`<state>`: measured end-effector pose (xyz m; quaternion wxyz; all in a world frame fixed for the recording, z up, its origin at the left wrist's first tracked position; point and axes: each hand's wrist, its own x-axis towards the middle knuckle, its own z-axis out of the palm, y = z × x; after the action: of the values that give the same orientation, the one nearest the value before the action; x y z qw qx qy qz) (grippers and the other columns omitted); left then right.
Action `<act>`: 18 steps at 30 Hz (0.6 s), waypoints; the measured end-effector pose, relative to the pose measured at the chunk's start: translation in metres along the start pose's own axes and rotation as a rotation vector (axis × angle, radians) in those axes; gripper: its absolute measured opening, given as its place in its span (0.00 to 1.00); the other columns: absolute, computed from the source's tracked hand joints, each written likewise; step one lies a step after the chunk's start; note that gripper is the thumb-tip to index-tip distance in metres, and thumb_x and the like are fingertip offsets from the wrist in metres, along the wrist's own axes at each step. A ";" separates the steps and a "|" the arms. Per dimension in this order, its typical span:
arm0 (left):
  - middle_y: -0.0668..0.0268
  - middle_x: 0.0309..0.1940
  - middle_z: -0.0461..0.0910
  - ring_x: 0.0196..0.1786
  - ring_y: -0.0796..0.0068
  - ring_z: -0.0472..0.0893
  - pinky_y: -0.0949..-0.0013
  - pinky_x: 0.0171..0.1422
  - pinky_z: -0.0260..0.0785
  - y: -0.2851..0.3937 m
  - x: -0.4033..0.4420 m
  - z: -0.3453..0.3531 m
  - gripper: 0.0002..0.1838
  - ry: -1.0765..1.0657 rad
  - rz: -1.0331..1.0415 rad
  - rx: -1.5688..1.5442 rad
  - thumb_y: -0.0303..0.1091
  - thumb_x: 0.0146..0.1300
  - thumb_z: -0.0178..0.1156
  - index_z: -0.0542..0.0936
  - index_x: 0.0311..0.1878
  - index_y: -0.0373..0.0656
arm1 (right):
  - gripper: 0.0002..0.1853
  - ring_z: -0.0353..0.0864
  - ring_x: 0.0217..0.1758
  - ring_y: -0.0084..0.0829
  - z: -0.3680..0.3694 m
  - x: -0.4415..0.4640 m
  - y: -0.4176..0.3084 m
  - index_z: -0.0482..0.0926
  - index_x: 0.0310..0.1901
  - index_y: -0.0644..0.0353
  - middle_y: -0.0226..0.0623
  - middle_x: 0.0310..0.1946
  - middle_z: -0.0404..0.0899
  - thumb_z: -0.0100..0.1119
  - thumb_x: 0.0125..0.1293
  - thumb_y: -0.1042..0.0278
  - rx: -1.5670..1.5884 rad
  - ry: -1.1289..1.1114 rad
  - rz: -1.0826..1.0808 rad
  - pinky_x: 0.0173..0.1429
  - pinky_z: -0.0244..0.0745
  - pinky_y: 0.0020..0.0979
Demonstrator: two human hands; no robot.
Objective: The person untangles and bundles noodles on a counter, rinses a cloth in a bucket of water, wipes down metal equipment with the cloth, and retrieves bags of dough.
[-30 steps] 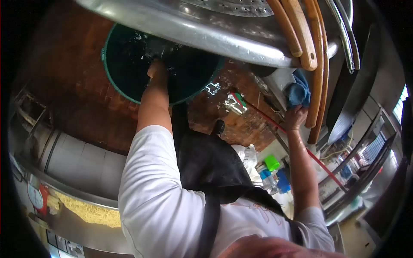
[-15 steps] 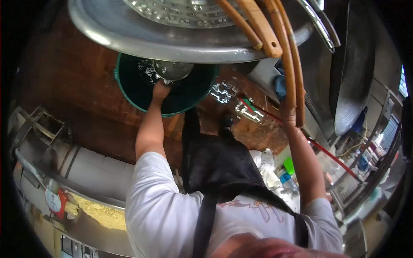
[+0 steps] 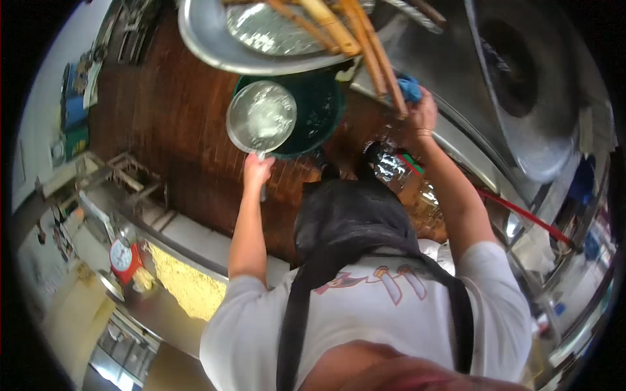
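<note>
My left hand (image 3: 259,168) is closed around the handle of a round metal water ladle (image 3: 240,124). Clear, glinting liquid fills the ladle, which is over the left rim of a green bucket (image 3: 329,107). More liquid shines inside the bucket. At the metal counter edge, my right hand (image 3: 422,116) grips a blue cloth (image 3: 409,87). Just left of it hang the ends of several wooden handles (image 3: 373,68). They reach over the rim of a large metal basin (image 3: 261,65), whose perforated metal strainer (image 3: 274,29) is partly cut off by the frame.
A large dark wok (image 3: 535,137) stands at the right. A red pole (image 3: 521,214) slants behind my right arm. At the lower left are a red dial scale (image 3: 124,256) and a yellow crumbly heap (image 3: 186,280). The brown floor (image 3: 189,137) looks wet near my feet.
My left hand has lifted the ladle out of the bucket, now full of liquid. The view has shifted, and the basin appears smaller and higher. My right hand stays by the cloth.
</note>
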<state>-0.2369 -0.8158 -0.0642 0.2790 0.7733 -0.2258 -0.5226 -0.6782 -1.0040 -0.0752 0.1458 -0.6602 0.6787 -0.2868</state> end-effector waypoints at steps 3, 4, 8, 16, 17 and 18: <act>0.69 0.18 0.72 0.12 0.78 0.68 0.69 0.16 0.60 0.025 -0.054 -0.004 0.12 0.063 0.103 0.162 0.26 0.55 0.67 0.73 0.39 0.39 | 0.27 0.77 0.54 0.48 0.002 -0.002 0.011 0.72 0.59 0.59 0.45 0.50 0.77 0.62 0.56 0.66 -0.121 -0.005 -0.053 0.59 0.72 0.45; 0.69 0.20 0.72 0.13 0.78 0.68 0.70 0.17 0.61 0.032 -0.072 -0.002 0.14 0.104 0.067 0.187 0.24 0.55 0.67 0.73 0.41 0.38 | 0.26 0.77 0.54 0.48 -0.002 -0.002 0.008 0.72 0.58 0.59 0.44 0.50 0.77 0.62 0.56 0.65 -0.110 0.004 -0.065 0.59 0.72 0.45; 0.69 0.23 0.73 0.14 0.81 0.69 0.73 0.17 0.61 0.088 -0.150 0.015 0.14 0.125 0.045 0.127 0.23 0.55 0.67 0.72 0.41 0.38 | 0.24 0.79 0.50 0.36 -0.030 0.000 0.002 0.73 0.60 0.54 0.39 0.48 0.79 0.58 0.60 0.76 0.241 -0.059 0.074 0.57 0.73 0.42; 0.67 0.21 0.76 0.16 0.78 0.72 0.69 0.22 0.65 0.220 -0.255 0.073 0.21 -0.007 0.231 0.183 0.30 0.54 0.69 0.78 0.52 0.38 | 0.16 0.76 0.55 0.26 -0.156 0.049 -0.011 0.74 0.60 0.59 0.32 0.50 0.79 0.59 0.74 0.67 1.008 0.077 0.041 0.62 0.71 0.31; 0.65 0.22 0.77 0.17 0.77 0.73 0.69 0.23 0.67 0.229 -0.259 0.084 0.24 -0.040 0.257 0.224 0.31 0.54 0.70 0.78 0.55 0.38 | 0.15 0.75 0.52 0.24 -0.187 0.051 -0.025 0.75 0.56 0.59 0.31 0.49 0.79 0.59 0.74 0.62 1.047 0.094 0.062 0.61 0.69 0.28; 0.63 0.24 0.78 0.18 0.75 0.74 0.67 0.25 0.68 0.244 -0.261 0.099 0.25 -0.094 0.278 0.240 0.31 0.53 0.70 0.77 0.55 0.38 | 0.15 0.76 0.51 0.23 -0.213 0.060 -0.034 0.75 0.54 0.60 0.31 0.48 0.80 0.58 0.75 0.60 1.148 0.088 0.059 0.60 0.70 0.28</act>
<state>-0.4351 -0.8491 0.2478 0.2434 0.7371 -0.4040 -0.4839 -0.7787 -1.0198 0.1244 0.4603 -0.4436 0.4376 -0.6323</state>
